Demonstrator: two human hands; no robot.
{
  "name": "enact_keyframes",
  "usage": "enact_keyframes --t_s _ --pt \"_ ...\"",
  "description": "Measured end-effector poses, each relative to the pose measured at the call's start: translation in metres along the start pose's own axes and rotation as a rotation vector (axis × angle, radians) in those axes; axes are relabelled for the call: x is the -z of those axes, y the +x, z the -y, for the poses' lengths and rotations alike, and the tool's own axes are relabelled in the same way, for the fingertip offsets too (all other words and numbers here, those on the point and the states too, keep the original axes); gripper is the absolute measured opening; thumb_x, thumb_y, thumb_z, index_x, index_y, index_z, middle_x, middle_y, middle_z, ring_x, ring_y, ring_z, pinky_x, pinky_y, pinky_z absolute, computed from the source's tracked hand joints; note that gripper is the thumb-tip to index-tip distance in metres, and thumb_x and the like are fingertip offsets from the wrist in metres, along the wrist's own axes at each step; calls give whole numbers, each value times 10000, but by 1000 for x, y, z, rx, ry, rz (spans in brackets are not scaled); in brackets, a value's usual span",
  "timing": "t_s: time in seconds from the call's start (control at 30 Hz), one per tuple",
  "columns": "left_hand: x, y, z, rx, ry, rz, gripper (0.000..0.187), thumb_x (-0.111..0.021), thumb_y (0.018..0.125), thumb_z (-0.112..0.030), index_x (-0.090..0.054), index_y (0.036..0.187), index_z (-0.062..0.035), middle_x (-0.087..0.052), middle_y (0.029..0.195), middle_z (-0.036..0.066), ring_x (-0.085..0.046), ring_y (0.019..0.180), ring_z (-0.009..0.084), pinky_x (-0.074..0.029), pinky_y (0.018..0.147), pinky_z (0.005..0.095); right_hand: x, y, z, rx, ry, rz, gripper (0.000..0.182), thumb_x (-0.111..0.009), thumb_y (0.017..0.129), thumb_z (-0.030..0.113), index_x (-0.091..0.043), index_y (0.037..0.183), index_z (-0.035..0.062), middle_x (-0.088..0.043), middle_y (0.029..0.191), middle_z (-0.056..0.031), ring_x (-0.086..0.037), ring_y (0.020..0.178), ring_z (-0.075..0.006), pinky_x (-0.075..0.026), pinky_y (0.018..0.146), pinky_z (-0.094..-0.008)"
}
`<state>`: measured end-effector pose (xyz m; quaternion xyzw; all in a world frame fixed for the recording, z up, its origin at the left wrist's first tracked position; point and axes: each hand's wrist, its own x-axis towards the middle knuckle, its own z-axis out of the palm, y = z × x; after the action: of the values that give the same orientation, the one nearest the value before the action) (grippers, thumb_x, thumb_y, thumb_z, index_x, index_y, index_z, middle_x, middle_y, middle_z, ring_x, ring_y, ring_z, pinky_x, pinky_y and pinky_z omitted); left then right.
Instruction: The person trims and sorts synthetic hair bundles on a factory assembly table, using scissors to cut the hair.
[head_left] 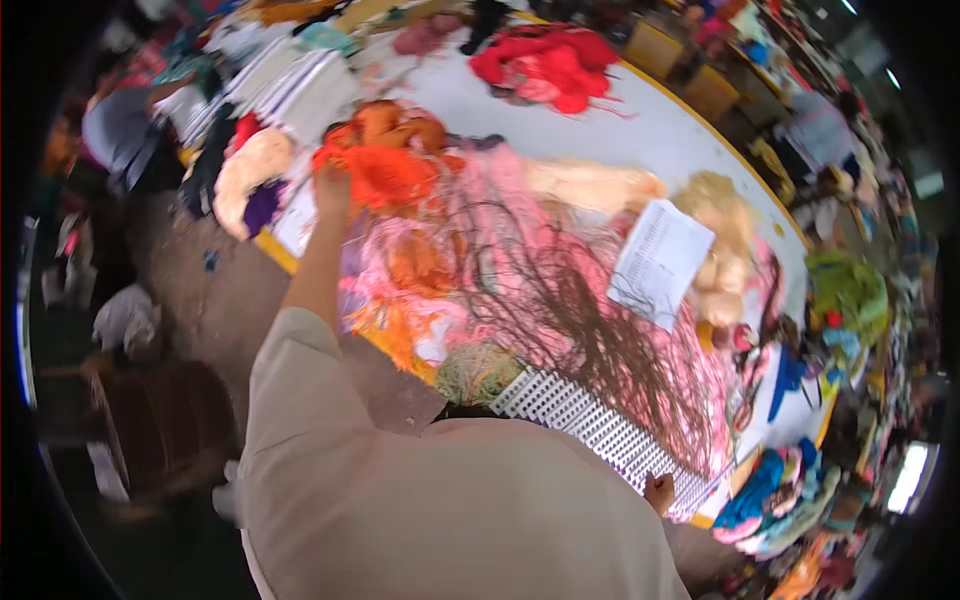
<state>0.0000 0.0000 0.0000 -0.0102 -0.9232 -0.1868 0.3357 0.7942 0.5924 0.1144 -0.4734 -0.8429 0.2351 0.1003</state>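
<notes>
My left hand (333, 178) is stretched out at the left edge of a bundle of bright orange yarn (385, 178). Its fingers look closed on the strands, though blur softens them. Low on the right, my right hand (659, 492) is curled beside a white strip with rows of dark holes (590, 432); what its fingers hold is hidden. Long loose brown threads (590, 300) run across pink yarn (490, 185) down to that strip. A printed paper sheet (660, 262) lies on top of the yarn.
Red yarn (550, 65), peach yarn (590, 184) and beige yarn (720, 215) lie on the white table (680, 130) with its yellow edge. White stacked sheets (290, 85) are at the back left. Another person (130, 130) is at the far left. Coloured yarn hangs (775, 495) at the lower right.
</notes>
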Motion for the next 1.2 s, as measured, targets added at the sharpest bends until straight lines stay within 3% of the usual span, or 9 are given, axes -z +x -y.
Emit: enact_keyframes --t_s 0.13,0.2,0.43,0.73,0.8,0.83,0.93,1.07,1.2 --pt "-17 61 -18 340 -284 443 251 -560 864 -297 -642 757 -86 -640 710 132 -650 690 285 -500 617 410 -8 -59 -25 -181 -163 19 358 -789 718 176 -471 652 27 -469 547 -101 -403 502 -220 -399 507 -404" --pt "10 60 -76 1018 -1108 411 128 -623 899 -168 -605 789 -105 -570 661 7 -543 551 125 -368 445 231 -2 -88 -67 -192 -281 40 362 -786 696 244 -492 646 40 -500 562 -123 -456 500 -253 -434 520 -411" --pt "10 77 -81 1406 -1088 354 199 -745 844 -240 -602 879 -106 -609 732 19 -572 555 120 -377 414 210 -1 -138 -67 -355 -242 77 338 -779 703 251 -517 652 45 -527 545 -118 -546 497 -270 -445 503 -410" --pt "46 101 -113 964 -1209 -27 187 -716 817 -198 -630 838 -33 -563 667 23 -516 526 110 -410 456 270 -35 -47 -51 -288 -79 145 350 -772 748 191 -480 662 17 -507 565 -94 -480 514 -215 -432 522 -389" --pt "52 82 -106 680 -1015 44 221 -709 821 -196 -621 810 7 -583 689 44 -544 584 155 -452 525 318 -35 -33 -42 -263 -81 164 354 -788 732 163 -476 670 7 -496 593 -96 -444 543 -212 -413 533 -385" --pt "49 61 -100 551 -625 105 369 -713 828 -213 -599 1023 79 -646 978 164 -619 903 272 -504 791 410 -39 -27 -34 -248 -108 181 357 -796 724 163 -478 672 8 -499 598 -97 -448 547 -212 -411 536 -390" --pt "96 -32 -175 185 -191 101 976 -787 755 -298 -214 1444 90 -232 1479 355 -243 1390 475 -241 1148 462 -49 -20 -24 -215 -182 249 348 -799 716 175 -495 675 12 -504 581 -93 -450 532 -232 -410 534 -415" --pt "131 -162 -245 147 13 575 1118 -807 699 -416 -135 1507 -34 -28 1553 306 -29 1441 481 -181 1096 646 -62 -18 -20 -168 -162 261 341 -805 708 198 -518 672 18 -536 572 -104 -502 519 -264 -415 527 -420" --pt "110 -185 -237 217 55 605 1157 -811 679 -457 -100 1518 -96 51 1578 248 35 1452 452 -150 1070 694 -61 -12 -11 -178 -199 313 338 -792 722 200 -513 669 16 -537 576 -115 -508 519 -267 -419 526 -418"
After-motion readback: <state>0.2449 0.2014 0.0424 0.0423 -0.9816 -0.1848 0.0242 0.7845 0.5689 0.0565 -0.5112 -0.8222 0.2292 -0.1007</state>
